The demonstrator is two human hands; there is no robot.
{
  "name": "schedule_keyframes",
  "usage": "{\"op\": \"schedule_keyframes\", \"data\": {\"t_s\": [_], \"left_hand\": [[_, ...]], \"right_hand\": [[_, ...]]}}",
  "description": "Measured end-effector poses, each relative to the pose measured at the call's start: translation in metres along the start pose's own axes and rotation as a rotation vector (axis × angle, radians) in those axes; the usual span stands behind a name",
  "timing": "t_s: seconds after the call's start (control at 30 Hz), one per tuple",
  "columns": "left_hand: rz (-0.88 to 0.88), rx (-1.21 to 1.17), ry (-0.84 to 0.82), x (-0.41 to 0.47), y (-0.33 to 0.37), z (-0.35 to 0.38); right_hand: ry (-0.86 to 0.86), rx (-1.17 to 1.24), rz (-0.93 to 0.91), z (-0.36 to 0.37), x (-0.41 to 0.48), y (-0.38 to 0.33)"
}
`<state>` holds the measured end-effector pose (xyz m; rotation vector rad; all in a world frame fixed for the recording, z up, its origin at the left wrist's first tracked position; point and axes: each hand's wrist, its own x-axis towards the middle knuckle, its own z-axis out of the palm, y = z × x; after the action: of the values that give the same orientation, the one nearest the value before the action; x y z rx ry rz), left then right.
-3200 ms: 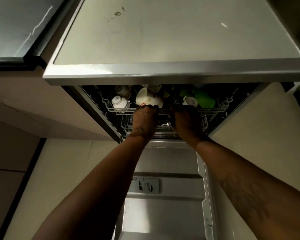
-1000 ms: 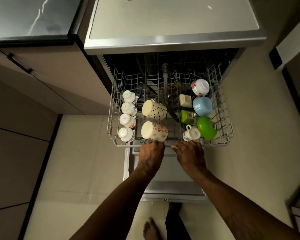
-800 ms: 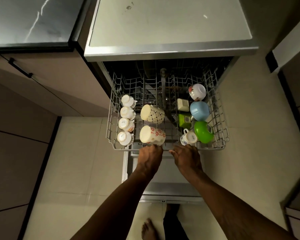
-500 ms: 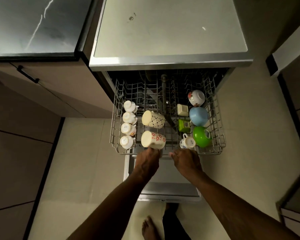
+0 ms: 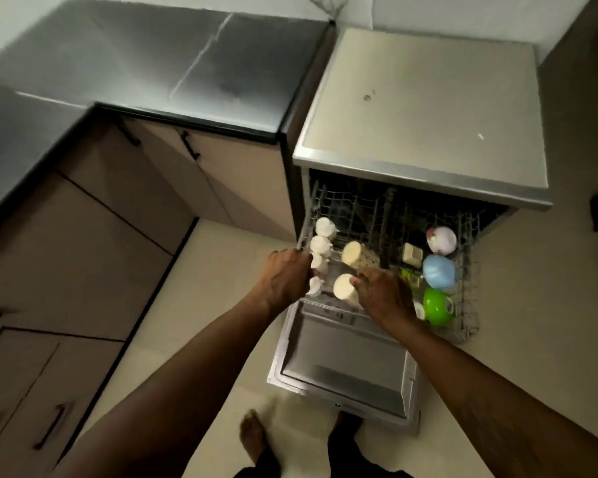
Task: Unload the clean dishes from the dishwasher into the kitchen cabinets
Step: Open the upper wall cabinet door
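Reaching over the open dishwasher door (image 5: 346, 360), your left hand (image 5: 285, 279) curls at the left edge of the pulled-out rack (image 5: 346, 205), against the small white cups (image 5: 320, 244); I cannot tell whether it grips anything. Your right hand (image 5: 385, 296) clasps the near cream mug (image 5: 342, 288) in the rack, with the blue bowl (image 5: 439, 272) and green bowl (image 5: 435, 305) farther right.

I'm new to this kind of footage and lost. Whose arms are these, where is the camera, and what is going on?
The camera sits on a person's head, looking down, so the arms are their own. They stand at an open dishwasher, its door folded down and its rack pulled out. The rack holds small cups, two mugs and bowls. The right hand grips the near mug. The left hand is at the cups; whether it holds one is unclear.
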<state>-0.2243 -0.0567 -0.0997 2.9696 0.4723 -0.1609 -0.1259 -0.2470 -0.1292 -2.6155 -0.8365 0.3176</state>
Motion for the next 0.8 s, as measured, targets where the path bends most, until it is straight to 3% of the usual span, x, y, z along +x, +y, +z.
{"op": "schedule_keyframes", "data": {"t_s": [0.23,0.47,0.8], "left_hand": [[-0.078,0.039,0.132,-0.036,-0.089,-0.073],[-0.014,0.038,0.188,-0.074,-0.198,-0.125],[-0.142,-0.04,0.292,-0.094,-0.338,-0.201]], "right_hand": [[0.092,-0.059,-0.134,-0.028,0.017,-0.117],[0.206,-0.105,-0.196,-0.028,0.015,-0.228],[0.27,-0.081,-0.261,-0.023,0.041,-0.374]]}}
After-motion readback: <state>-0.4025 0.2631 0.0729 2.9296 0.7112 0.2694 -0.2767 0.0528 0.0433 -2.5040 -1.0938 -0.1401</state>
